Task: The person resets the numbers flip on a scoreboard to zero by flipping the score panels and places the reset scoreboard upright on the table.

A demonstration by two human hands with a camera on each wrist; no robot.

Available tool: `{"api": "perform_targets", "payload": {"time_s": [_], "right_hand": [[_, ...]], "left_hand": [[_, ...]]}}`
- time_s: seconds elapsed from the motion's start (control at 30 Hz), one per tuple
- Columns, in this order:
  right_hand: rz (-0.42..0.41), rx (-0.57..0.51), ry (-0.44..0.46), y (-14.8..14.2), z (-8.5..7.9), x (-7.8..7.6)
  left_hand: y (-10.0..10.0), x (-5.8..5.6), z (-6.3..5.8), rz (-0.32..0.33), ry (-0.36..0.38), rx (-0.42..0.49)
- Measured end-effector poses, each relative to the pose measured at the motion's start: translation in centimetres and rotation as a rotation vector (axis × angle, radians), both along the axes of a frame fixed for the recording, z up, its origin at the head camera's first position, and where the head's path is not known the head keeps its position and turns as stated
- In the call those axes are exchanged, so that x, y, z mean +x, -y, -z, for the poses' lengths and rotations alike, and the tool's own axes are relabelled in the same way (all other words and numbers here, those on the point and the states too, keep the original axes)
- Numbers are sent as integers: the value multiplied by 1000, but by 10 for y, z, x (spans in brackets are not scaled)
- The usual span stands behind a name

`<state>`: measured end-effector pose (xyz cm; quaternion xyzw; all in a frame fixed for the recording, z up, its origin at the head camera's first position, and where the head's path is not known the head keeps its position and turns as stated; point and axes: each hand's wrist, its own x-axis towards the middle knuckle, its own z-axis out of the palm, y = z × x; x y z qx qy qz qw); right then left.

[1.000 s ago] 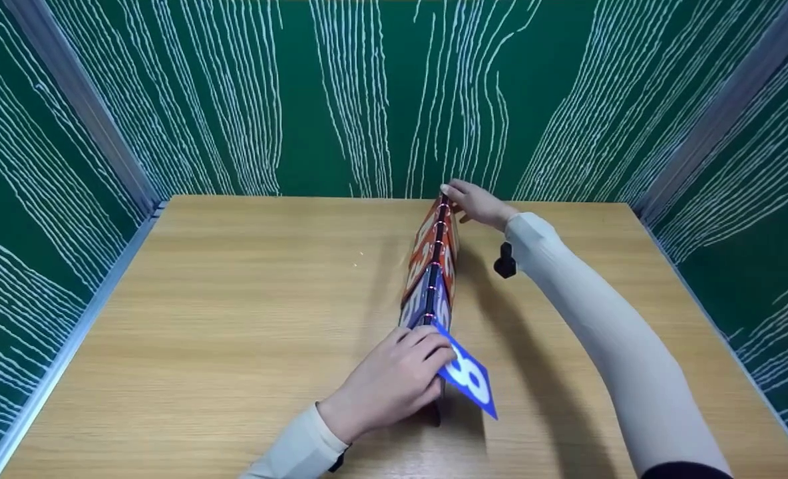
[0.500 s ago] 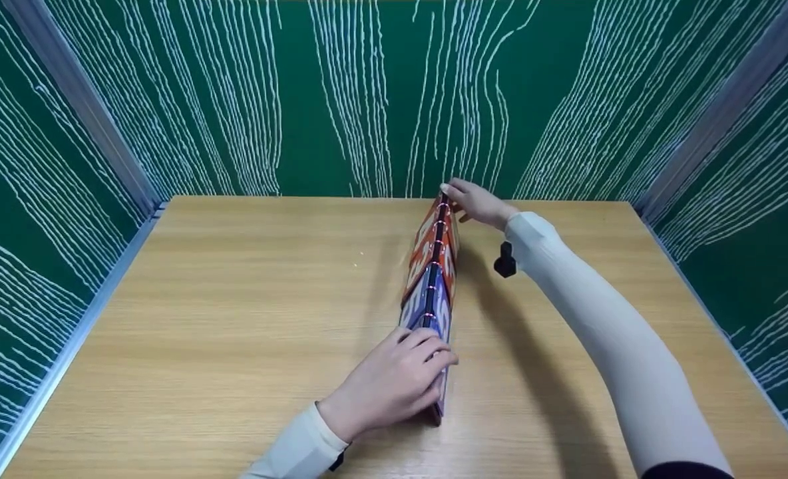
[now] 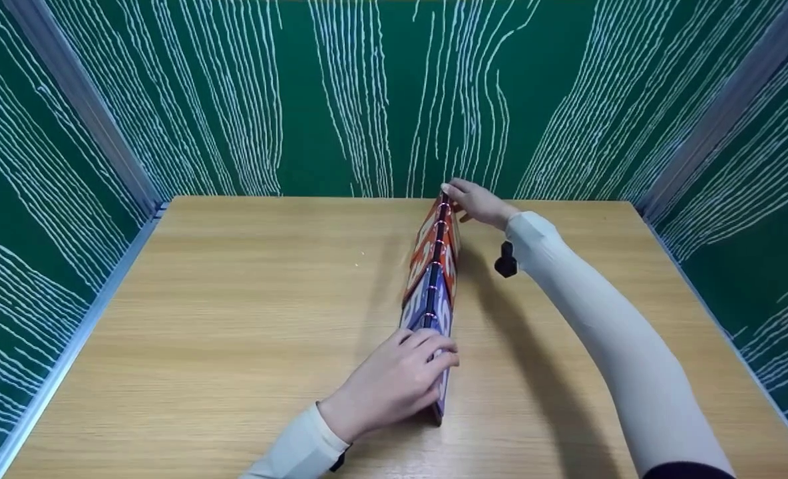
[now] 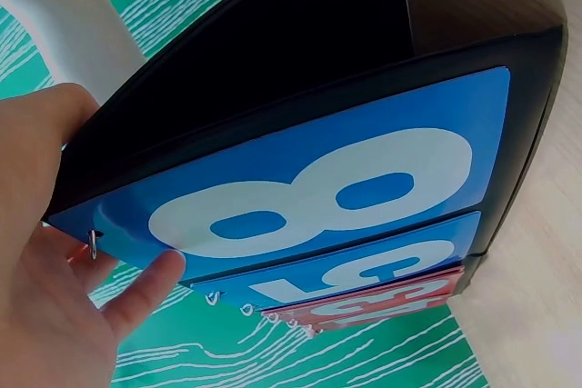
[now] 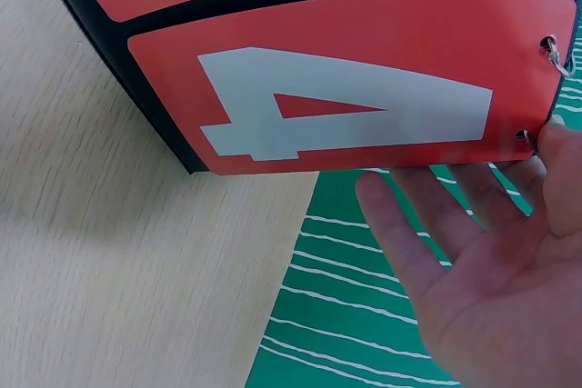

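A tabletop flip scoreboard (image 3: 418, 297) stands like a tent on the wooden table, its ringed top ridge running away from me. Red number cards cover its far part, blue ones the near part. My left hand (image 3: 389, 378) grips the ridge at the near end, fingers curled over it. In the left wrist view a blue card with an 8 (image 4: 418, 138) lies flat against the board, and the black hollow inside shows. At the far end my right hand (image 3: 479, 202) holds the ridge, thumb on top. A red card with a 4 (image 5: 427, 34) is beside those fingers in the right wrist view.
The wooden table (image 3: 254, 319) reaches back to a green wall (image 3: 301, 100) with white wavy lines. Similar green panels and grey metal posts (image 3: 88, 100) border both sides. A black wrist device (image 3: 505, 261) hangs below the right cuff.
The blue 8 card, lifted out to the right a second ago beside my left hand, has dropped down against the scoreboard's side. Both hands have stayed in place.
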<state>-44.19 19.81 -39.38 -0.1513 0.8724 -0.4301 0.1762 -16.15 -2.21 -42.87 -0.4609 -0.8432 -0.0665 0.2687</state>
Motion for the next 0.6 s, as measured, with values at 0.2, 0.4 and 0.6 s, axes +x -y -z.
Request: {"api": "perform_targets", "payload": {"time_s": [0.2, 0.4, 0.6], "right_hand": [[3, 15, 14, 1, -4, 4], [-4, 4, 54, 7, -22, 18], [-19, 11, 56, 10, -32, 29]], "left_hand": [[0, 0, 0, 4, 15, 4], [1, 0, -1, 5, 22, 8], [2, 1, -1, -20, 39, 22]]}}
